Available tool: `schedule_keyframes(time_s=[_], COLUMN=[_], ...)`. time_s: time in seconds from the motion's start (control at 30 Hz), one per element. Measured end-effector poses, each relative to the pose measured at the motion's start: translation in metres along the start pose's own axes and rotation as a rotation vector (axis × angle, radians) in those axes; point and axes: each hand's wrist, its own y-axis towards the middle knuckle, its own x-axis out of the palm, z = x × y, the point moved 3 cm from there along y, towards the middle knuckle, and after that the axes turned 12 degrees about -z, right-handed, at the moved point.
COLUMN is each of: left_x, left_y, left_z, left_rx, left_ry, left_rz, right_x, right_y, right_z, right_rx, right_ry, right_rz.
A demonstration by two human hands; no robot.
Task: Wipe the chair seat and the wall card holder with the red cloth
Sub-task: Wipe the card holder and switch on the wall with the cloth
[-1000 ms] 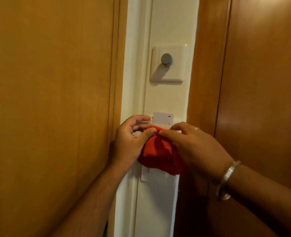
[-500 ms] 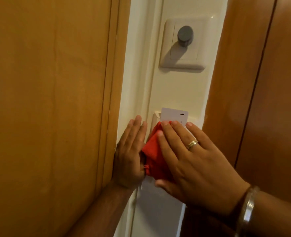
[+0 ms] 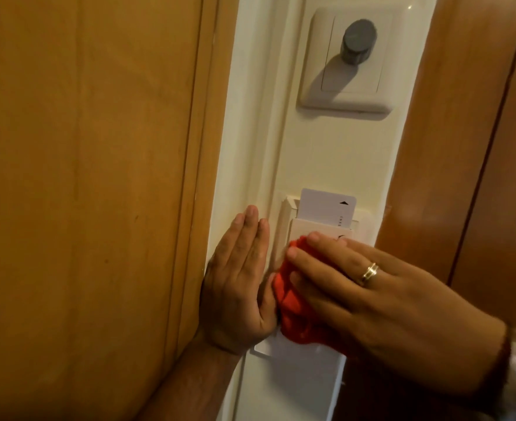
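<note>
The white wall card holder (image 3: pixel 308 229) sits on a cream wall strip with a white key card (image 3: pixel 326 206) standing in its slot. The bunched red cloth (image 3: pixel 293 302) lies against the holder's front. My right hand (image 3: pixel 372 296) presses flat on the cloth, fingers spread, a ring on one finger. My left hand (image 3: pixel 240 284) rests flat on the wall just left of the holder, fingers together and pointing up, its thumb side touching the cloth. The holder's lower part is hidden by the cloth and hands. No chair is in view.
A white switch plate with a grey round knob (image 3: pixel 358 41) is on the wall above the holder. Wooden panels flank the strip: one at the left (image 3: pixel 83 192), a darker one at the right (image 3: pixel 469 147).
My left hand went from pinching the cloth's top to lying flat on the wall. My right hand flattened on the cloth and slid down a little. The view has come closer.
</note>
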Motion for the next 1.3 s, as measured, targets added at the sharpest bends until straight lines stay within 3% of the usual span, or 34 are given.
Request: schedule_keyframes(time_s=[0.07,0.2,0.4,0.53,1.03,1.2,1.3], left_x=[0.0,0.0,-0.001,-0.001,-0.001,-0.001,-0.001], left_y=[0.0,0.0,0.0,0.0,-0.002,-0.001,-0.001], left_z=[-0.001,0.0,0.0,0.001,0.0,0.001,0.001], left_rx=[-0.007,-0.012,-0.016,-0.018,0.002,0.002,0.002], left_ry=[0.012,0.03,0.042,0.042,0.044,0.048,0.049], left_rz=[-0.004,-0.015,-0.023,-0.015,-0.017,-0.002,-0.004], right_x=[-0.006,-0.017,-0.008,-0.022,-0.017,-0.01,0.002], right_y=[-0.005,0.003,0.0,0.007,0.007,-0.007,-0.016], right_z=[0.011,0.026,0.009,0.029,0.019,0.038,0.024], right_rx=[-0.041,0.068,-0.12,-0.037,-0.231,-0.109,-0.153], right_ry=[-0.002,0.051,0.053,0.088,0.031,0.046,0.073], right_rz=[-0.005,-0.009,-0.072,-0.046,-0.11,-0.164,-0.185])
